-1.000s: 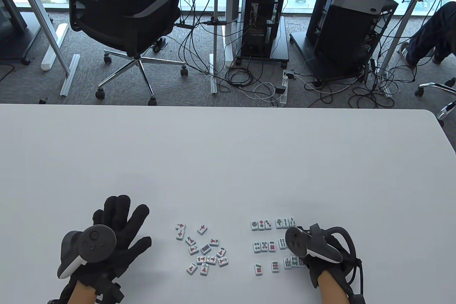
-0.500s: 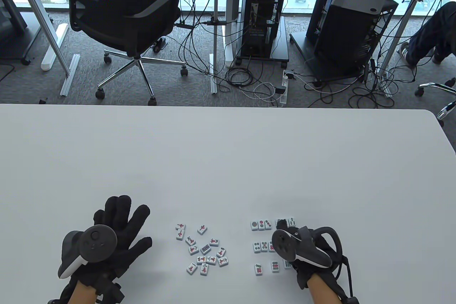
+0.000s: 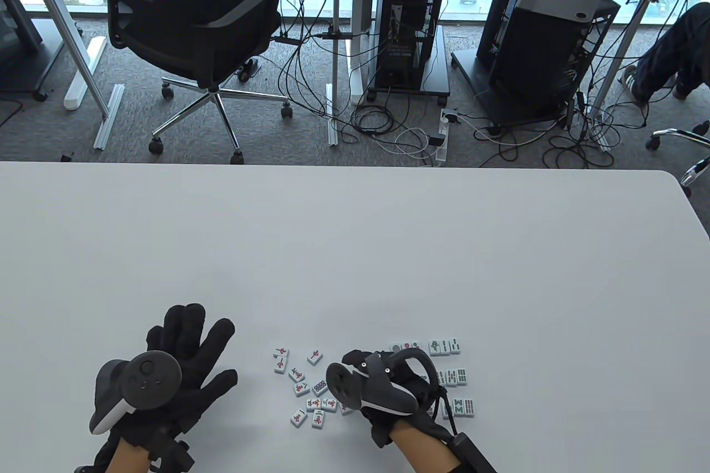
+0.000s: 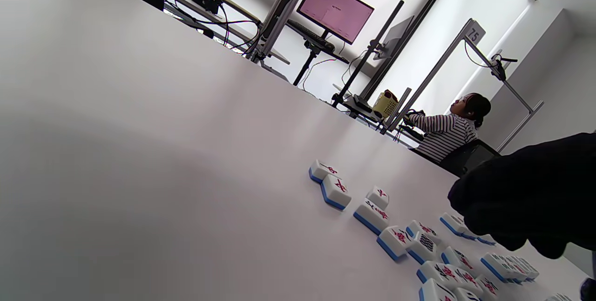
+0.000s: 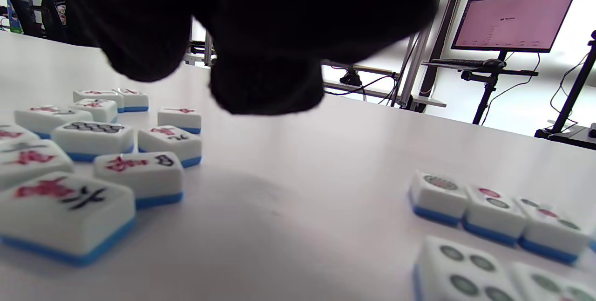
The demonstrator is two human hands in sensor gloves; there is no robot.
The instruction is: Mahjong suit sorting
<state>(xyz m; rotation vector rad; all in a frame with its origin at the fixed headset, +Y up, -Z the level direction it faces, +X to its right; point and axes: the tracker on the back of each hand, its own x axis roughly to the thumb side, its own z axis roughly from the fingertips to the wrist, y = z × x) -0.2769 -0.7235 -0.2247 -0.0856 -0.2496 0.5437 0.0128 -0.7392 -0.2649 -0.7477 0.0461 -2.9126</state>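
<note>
A loose heap of mahjong tiles, mostly red-character faces with one circle tile among them, lies near the table's front edge. To its right stand sorted rows: circle tiles and bamboo tiles, with more bamboo tiles below. My left hand lies flat on the table left of the heap, fingers spread. My right hand hovers between the heap and the sorted rows, hiding several tiles. In the right wrist view its fingertips hang loosely over bare table, holding nothing, beside the circle tile.
The white table stretches far beyond the tiles. An office chair, computer carts and floor cables sit past its far edge. A person sits at another desk in the left wrist view.
My right hand has moved left from over the sorted bamboo and circle rows to the right edge of the loose heap, uncovering the bamboo tiles. The left hand has stayed put.
</note>
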